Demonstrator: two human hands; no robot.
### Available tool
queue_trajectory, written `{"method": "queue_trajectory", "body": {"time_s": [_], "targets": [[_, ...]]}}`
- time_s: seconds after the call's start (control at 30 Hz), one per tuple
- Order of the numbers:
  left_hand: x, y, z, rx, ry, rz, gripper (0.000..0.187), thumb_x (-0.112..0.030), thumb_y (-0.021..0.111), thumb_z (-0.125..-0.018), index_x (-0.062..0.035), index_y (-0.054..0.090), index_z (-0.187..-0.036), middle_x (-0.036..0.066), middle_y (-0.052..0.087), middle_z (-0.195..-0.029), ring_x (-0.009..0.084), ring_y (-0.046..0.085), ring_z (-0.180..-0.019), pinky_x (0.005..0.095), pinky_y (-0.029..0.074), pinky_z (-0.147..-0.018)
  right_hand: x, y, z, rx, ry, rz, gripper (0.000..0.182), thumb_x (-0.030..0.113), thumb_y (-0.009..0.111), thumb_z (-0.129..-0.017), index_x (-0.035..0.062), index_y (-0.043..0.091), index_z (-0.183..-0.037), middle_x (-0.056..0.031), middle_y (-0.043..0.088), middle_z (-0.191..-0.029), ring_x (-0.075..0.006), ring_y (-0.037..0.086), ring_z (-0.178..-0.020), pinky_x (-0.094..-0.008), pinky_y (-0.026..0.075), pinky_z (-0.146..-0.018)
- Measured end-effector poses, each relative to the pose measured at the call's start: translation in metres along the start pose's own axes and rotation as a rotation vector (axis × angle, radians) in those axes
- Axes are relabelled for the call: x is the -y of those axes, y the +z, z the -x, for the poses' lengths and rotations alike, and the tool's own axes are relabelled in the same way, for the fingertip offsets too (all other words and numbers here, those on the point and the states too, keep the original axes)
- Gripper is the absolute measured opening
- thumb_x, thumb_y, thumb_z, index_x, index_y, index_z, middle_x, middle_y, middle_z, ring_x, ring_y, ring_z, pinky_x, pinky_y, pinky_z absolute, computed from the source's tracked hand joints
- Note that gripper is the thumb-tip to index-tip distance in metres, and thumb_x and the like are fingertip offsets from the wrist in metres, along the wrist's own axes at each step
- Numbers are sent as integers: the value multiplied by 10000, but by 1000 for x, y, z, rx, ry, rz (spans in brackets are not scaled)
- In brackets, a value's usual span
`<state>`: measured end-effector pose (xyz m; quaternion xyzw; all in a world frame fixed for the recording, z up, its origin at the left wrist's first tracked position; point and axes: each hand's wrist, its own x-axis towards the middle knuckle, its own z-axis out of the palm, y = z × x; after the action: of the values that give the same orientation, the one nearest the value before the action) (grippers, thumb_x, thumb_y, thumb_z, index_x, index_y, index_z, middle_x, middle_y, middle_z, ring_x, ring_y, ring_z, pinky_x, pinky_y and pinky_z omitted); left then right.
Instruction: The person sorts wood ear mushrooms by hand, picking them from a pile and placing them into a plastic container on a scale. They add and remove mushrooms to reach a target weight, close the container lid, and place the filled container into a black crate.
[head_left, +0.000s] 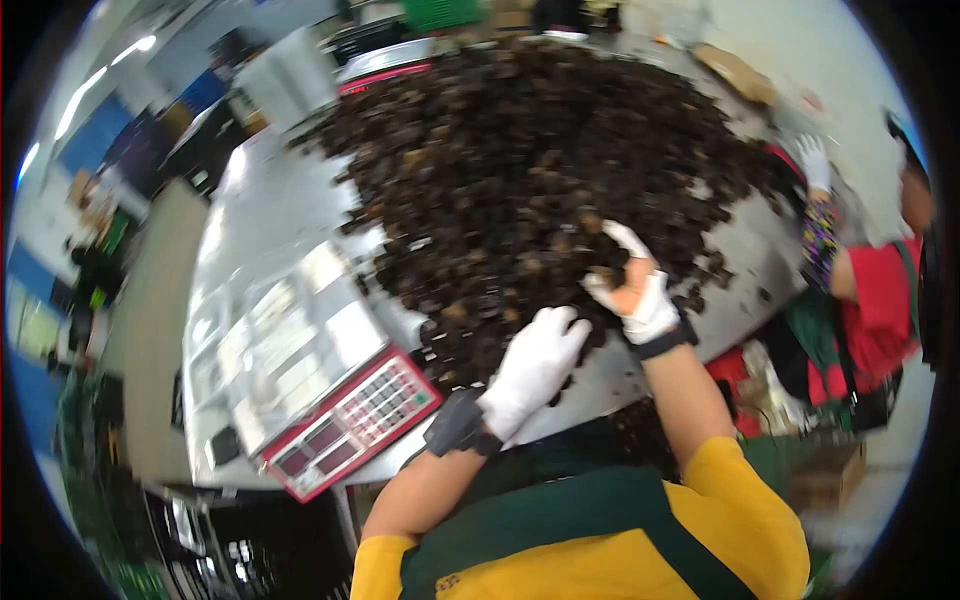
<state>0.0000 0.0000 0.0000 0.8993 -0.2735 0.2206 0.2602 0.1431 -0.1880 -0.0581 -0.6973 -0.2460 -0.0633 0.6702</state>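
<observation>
A wide heap of dark brown pieces (500, 160) covers much of the metal table (250, 220). My left hand (535, 365), in a white glove, lies at the heap's near edge with its fingers bent together; what they hold, if anything, is hidden. My right hand (635, 290), in a white glove with an orange palm patch, is turned partly up over the heap, thumb and fingers apart, with dark pieces between and behind them. A red-and-white scale (350, 420) stands left of my left hand, with clear plastic bags or trays (280, 330) on it.
A co-worker in red (880, 310) stands at the right, a white-gloved hand (815, 163) near the heap's edge. Another scale (385, 65) is at the table's far side. Brown paper (735, 73) lies at the back right. A small black object (223, 446) sits beside the near scale.
</observation>
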Motion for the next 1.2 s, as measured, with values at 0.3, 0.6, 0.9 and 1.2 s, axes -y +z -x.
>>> {"method": "queue_trajectory", "body": {"time_s": [0.3, 0.6, 0.9, 1.2], "targets": [[-17, -193, 79, -307, -380, -347, 399, 74, 694, -681, -97, 722, -1040, 134, 636, -1073, 320, 653, -949, 382, 554, -788, 87, 105, -39, 57, 457, -729, 352, 198, 672, -910, 157, 677, -1259, -24, 719, -1178, -190, 690, -1007, -351, 520, -797], [97, -290, 173, -474, -624, -276, 207, 105, 673, -801, 8, 695, -982, 60, 646, -951, 141, 615, -827, 245, 487, -765, 183, 273, -63, 532, 610, -952, 266, 150, 648, -959, 83, 655, -1217, -41, 724, -1060, -151, 711, -944, -307, 589, -725], [144, -337, 134, -438, -749, -210, 139, -16, 723, -836, -37, 736, -972, 79, 643, -875, 188, 658, -791, 290, 521, -743, 179, 324, -99, 555, 529, -750, 243, 261, 600, -996, 94, 671, -1158, -52, 739, -1053, -166, 722, -872, -329, 588, -712], [182, -277, 95, -82, -563, -719, 344, -391, 698, -880, -81, 717, -1028, 185, 622, -1176, 365, 569, -1140, 502, 443, -936, 169, 316, -111, 472, 543, -828, 212, 212, 598, -996, 90, 671, -1153, -47, 730, -1066, -160, 712, -941, -322, 578, -779]]}}
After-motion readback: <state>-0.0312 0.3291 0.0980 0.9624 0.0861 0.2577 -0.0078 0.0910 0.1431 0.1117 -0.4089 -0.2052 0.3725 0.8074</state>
